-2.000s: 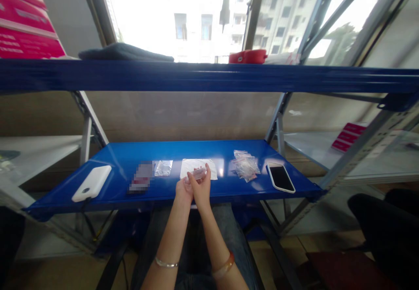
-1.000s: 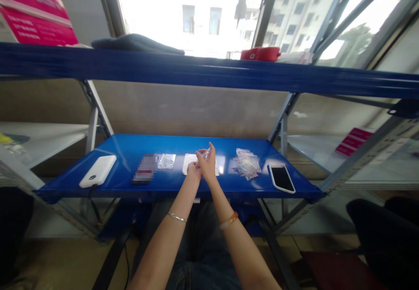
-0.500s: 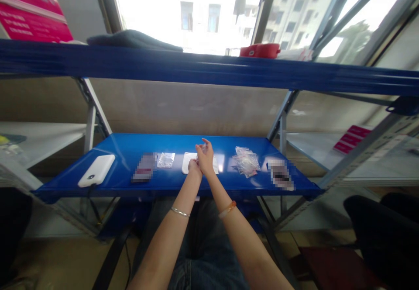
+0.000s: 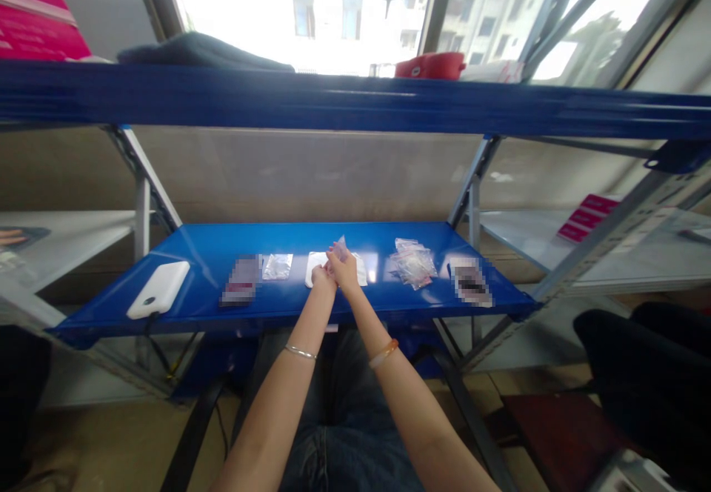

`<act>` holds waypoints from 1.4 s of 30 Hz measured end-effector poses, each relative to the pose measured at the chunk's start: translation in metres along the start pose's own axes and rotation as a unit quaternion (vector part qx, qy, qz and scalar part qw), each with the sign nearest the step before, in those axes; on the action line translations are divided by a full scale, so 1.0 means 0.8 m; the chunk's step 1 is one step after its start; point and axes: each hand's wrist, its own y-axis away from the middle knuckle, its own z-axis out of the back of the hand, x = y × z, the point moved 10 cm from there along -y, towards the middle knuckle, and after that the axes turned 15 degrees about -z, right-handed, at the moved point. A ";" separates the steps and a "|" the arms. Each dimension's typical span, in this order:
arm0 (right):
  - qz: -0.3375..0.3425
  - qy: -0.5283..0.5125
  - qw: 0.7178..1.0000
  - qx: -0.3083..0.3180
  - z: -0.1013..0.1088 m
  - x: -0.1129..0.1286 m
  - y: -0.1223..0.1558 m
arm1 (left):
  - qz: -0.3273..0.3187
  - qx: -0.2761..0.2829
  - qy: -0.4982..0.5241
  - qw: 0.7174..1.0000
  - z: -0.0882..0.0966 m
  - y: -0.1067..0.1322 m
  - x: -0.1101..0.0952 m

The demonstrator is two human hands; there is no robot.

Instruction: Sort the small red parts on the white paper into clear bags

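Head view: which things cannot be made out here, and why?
Head view:
Small clear bag: too small to read contents; right hand covers its lower part.
Left blurred item, beside the power bank: pixelated.
Right blurred item, beside the bag pile: pixelated.
Pink boxes: cut by the left edge.

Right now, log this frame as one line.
left hand: beside right, grip unclear | right hand: pinching small clear plastic bag | under: white paper sheet, blue metal shelf
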 end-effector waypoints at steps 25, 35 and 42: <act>-0.219 -0.324 0.920 0.033 0.079 -0.056 -0.042 | -0.306 0.154 -0.715 0.610 -0.015 -0.041 -0.054; -0.214 -0.323 0.920 0.064 0.078 -0.062 -0.037 | -0.343 0.171 -0.733 0.562 -0.020 -0.042 -0.053; -0.213 -0.326 0.919 0.060 0.078 -0.062 -0.036 | -0.341 0.156 -0.670 0.641 -0.005 -0.061 -0.065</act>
